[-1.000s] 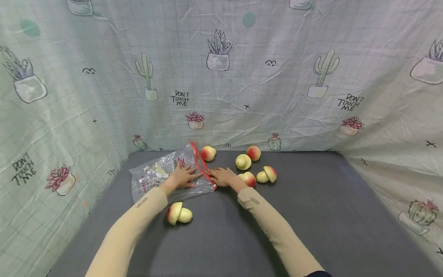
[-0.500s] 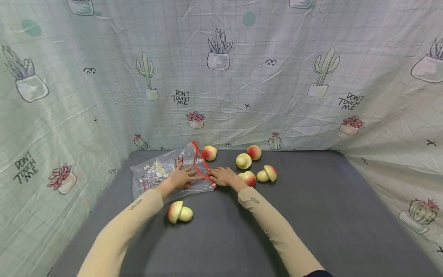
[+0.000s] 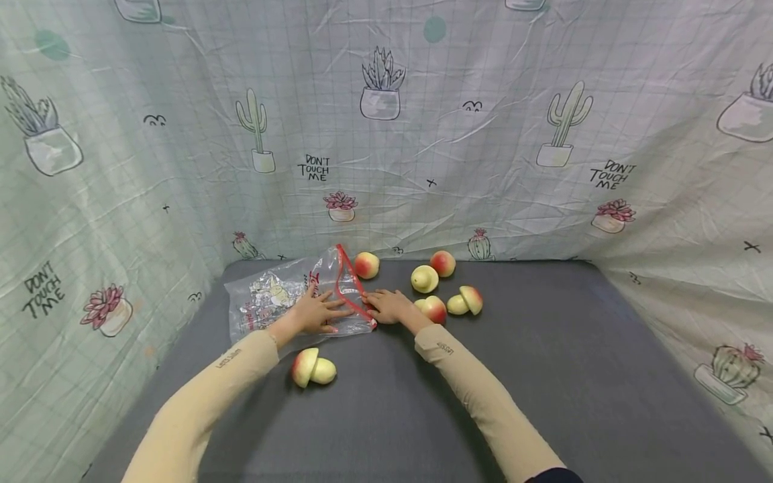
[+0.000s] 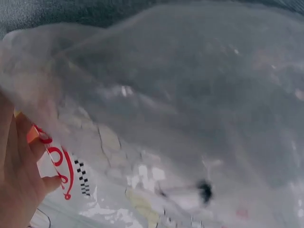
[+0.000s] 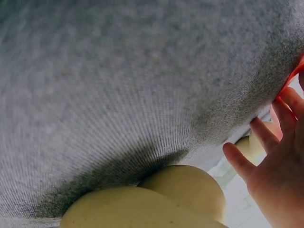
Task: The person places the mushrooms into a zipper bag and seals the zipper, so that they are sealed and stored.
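A clear plastic zip bag [image 3: 274, 288] with printed pictures and a red zip edge [image 3: 344, 272] lies flat on the dark table. My left hand [image 3: 314, 314] rests on the bag, fingers spread, close to the zip edge; in the left wrist view the hand [image 4: 21, 175] shows beside red lettering. At the red edge, my right hand [image 3: 389, 306] touches the strip with outstretched fingers, and the right wrist view shows that hand's fingers [image 5: 266, 135] spread. A yellow-and-red mushroom-shaped toy [image 3: 431, 309] lies right by the right wrist.
Another mushroom-shaped toy [image 3: 314, 367] lies in front of the bag. Several more, such as those at the back [image 3: 366, 265] and right [image 3: 465, 301], sit on the grey table [image 3: 543, 376]. A printed cloth [image 3: 423, 147] hangs behind and at the sides.
My left hand has shifted slightly left across the bag, its forearm swinging outward. The mouth between the red strips looks a little wider. The right hand has stayed at the edge.
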The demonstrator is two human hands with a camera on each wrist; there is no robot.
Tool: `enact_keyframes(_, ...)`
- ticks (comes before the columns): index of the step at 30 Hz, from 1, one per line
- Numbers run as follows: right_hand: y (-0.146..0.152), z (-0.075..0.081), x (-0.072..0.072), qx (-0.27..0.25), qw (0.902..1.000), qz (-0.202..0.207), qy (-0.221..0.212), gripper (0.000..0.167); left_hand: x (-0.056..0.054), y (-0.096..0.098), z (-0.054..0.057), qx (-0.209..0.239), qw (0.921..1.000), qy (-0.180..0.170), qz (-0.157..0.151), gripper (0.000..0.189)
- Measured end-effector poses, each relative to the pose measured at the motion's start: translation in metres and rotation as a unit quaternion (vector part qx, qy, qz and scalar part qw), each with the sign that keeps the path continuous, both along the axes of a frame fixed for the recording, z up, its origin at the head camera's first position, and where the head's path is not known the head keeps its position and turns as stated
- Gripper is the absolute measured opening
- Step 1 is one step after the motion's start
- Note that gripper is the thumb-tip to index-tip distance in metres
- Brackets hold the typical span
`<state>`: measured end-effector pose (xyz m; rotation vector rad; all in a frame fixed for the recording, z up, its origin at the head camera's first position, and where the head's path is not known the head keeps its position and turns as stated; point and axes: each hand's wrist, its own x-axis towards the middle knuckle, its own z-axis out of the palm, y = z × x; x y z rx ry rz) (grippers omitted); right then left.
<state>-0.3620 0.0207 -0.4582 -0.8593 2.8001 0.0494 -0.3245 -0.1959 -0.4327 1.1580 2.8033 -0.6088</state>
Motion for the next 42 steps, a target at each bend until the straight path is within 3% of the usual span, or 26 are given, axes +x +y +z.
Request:
enact_keyframes(8,0.0,0.0,-0.001,0.001,1.0,0.004,0.004,0.053,0.001,-0.007,0.006,0.001,0.9998,0.0,-0.018,0.073)
enact_keyframes(13,0.001,0.0,-0.003,-0.003,0.9999,0.007,0.009,0.053,0.002,-0.009,0.007,-0.011,0.9994,0.019,-0.025,0.076)
enact_keyframes(22,0.001,0.0,-0.006,-0.008,0.9999,0.01,0.003,0.054,0.009,-0.01,0.006,0.007,0.9975,0.054,-0.045,0.075)
enact_keyframes(32,0.002,-0.002,-0.004,-0.006,0.9998,0.017,0.004,0.053,0.017,-0.004,0.003,0.011,0.9904,0.066,-0.121,0.066)
enact_keyframes(37,0.001,-0.002,-0.003,-0.006,0.9998,0.02,0.006,0.053,0.02,-0.003,0.002,-0.003,0.9889,0.082,-0.124,0.063)
enact_keyframes(42,0.002,-0.004,-0.003,-0.005,0.9997,0.023,0.005,0.052,0.023,-0.002,-0.002,0.008,0.9912,0.071,-0.111,0.063)
